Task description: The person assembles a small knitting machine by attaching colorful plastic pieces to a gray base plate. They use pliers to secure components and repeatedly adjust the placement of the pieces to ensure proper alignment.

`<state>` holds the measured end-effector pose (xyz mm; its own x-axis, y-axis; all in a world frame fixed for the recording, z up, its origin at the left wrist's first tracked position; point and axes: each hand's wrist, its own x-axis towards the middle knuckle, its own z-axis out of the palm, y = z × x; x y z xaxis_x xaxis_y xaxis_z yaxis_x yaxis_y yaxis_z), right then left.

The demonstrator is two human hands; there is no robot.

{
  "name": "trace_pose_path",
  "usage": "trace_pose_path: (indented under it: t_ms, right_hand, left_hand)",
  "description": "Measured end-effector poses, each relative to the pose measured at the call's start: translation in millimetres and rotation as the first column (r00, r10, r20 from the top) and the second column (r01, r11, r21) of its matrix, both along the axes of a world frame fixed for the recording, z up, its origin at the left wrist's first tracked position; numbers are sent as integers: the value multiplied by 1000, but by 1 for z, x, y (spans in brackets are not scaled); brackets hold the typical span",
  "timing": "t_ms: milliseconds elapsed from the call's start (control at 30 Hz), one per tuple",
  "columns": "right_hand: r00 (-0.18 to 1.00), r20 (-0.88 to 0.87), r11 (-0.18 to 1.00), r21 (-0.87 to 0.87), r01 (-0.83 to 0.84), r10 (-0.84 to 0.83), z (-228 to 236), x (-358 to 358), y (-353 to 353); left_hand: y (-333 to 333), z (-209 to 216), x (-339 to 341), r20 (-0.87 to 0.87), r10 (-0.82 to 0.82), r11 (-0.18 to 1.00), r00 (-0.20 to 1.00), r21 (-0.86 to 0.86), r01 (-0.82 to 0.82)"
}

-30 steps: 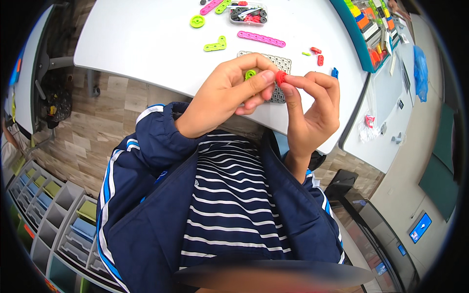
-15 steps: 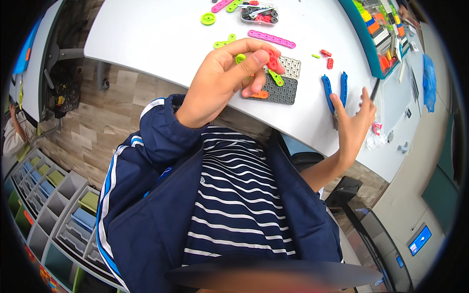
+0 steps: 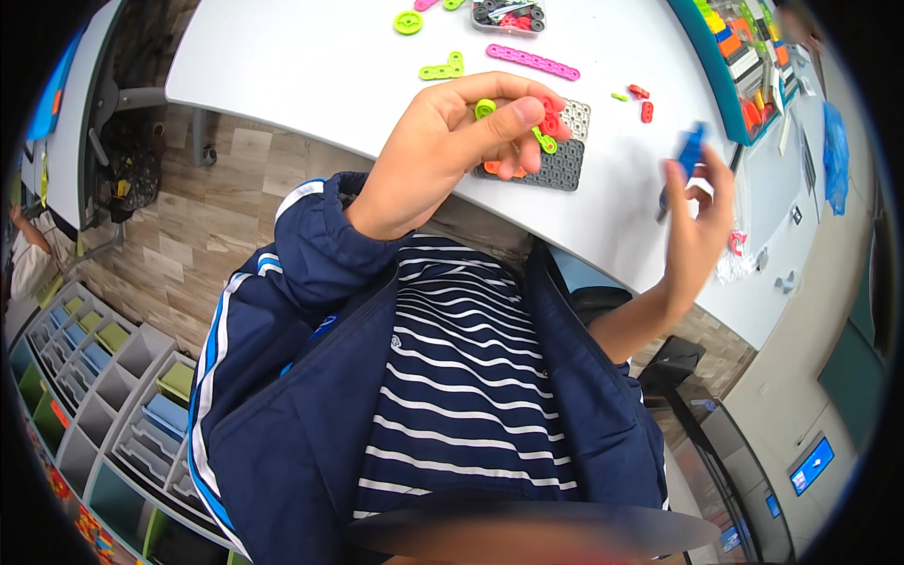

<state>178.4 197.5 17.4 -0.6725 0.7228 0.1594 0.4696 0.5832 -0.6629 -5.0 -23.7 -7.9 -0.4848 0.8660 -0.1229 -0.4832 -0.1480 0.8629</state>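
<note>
Tabletop (image 3: 617, 188) edge under left hand (image 3: 443, 151), open space toward right hand (image 3: 697, 217)

Counter (image 3: 282, 85): baseplates (image 3: 561, 169) near front edge, linked pieces (image 3: 551, 118) in left grip (image 3: 452, 132) over them; beam (image 3: 533, 61) behind, angle bracket (image 3: 444, 69) left of beam, parts box (image 3: 508, 32) farther back. Right: pliers (image 3: 692, 153) in right grip (image 3: 699, 217), bin (image 3: 716, 75) behind.

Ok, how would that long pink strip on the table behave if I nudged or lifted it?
The pink strip would probably stay stiff, since it looks like moulded plastic. With a row of holes along it, it's likely light. Lying flat on the table, it may well slide rather than roll.
</note>
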Motion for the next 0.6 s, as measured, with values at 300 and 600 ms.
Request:
trace_pose_path:
  t_ms: [300, 600]
  right_hand:
    - [649, -751, 949, -104, -297, 121, 3, -40, -53]
    - [657, -749, 952, -128, -279, 92, 1, -42, -51]
  left_hand:
    - [2, 6, 9, 6, 30, 999, 1000, 11, -30]
    - [3, 2, 7, 4, 56, 998, 998, 18, -56]
